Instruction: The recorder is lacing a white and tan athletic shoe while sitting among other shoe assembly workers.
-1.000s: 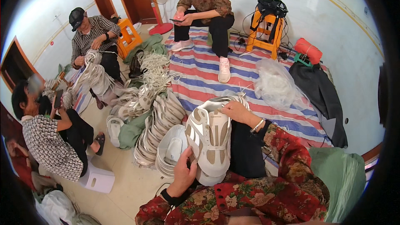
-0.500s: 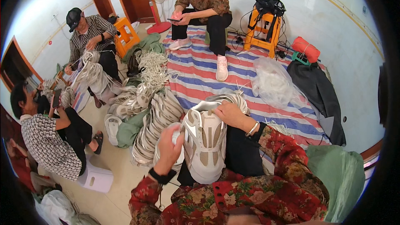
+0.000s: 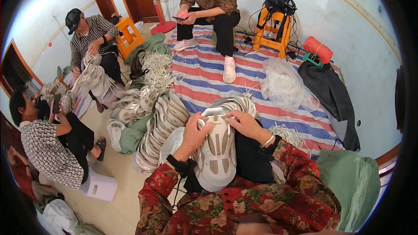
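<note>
A white and beige sneaker upper (image 3: 215, 167) lies across my lap, its toe toward me and its opening away from me. My left hand (image 3: 193, 135) is closed on the left edge of its opening, thumb over the tongue. On the other edge my right hand (image 3: 244, 126) pinches the rim, with thumb and fingertips close together. A bit of white lace or trim shows beside my left fingertips; which it is I cannot tell. Just left of my left wrist lies another pale upper (image 3: 171, 141).
Nested uppers (image 3: 161, 126) are stacked on the floor to the left, near a heap of pale laces (image 3: 156, 67). A striped sheet (image 3: 204, 89) spreads ahead, bearing a clear plastic bag (image 3: 283, 82). Green cloth (image 3: 346, 187) sits at my right. Several people sit nearby.
My left hand has moved up and right from beside the upper onto its top edge. My right hand has shifted slightly along the rim, its fingers now nearer the tongue.
</note>
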